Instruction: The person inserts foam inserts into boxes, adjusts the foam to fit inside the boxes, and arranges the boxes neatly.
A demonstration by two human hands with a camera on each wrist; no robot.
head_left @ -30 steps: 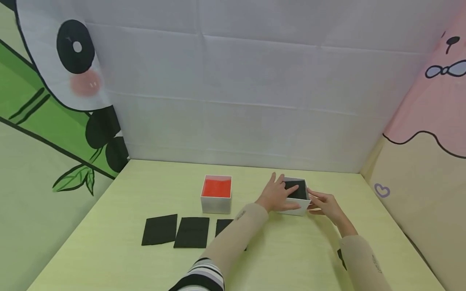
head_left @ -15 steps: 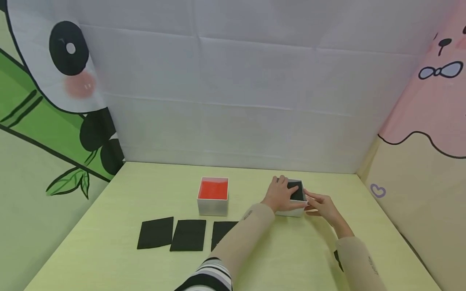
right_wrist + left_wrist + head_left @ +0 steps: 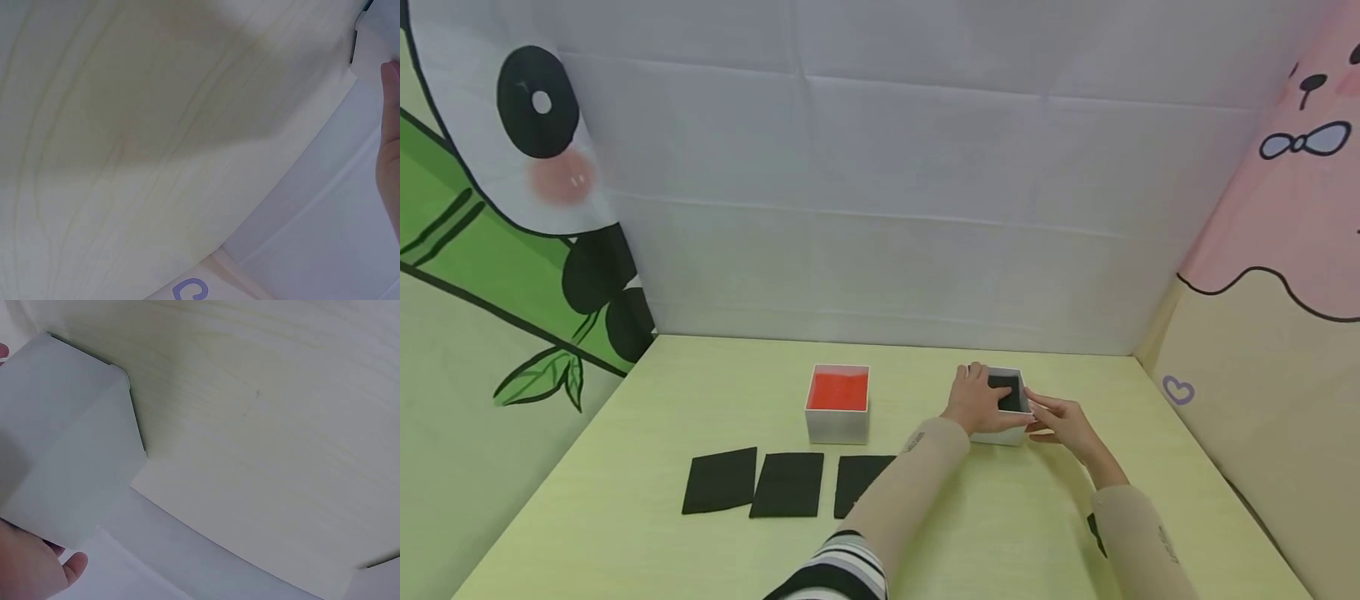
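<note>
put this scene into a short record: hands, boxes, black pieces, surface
left hand: spans the black-filled box, its thumb along the near side
right hand: touches that box's right side near the front corner
red-filled box: stands apart to the left, untouched
black pieces: at least three flat in a row, one partly hidden by the left sleeve
surface: pale yellow table

Over the past second, the left hand (image 3: 979, 402) has drawn its fingers closer together and shifted rightward on the white box (image 3: 1002, 437), its thumb seemingly nearer the right hand (image 3: 1063, 427). The left forearm (image 3: 904, 504) uncovers more of the third black sheet (image 3: 859, 482).
</note>
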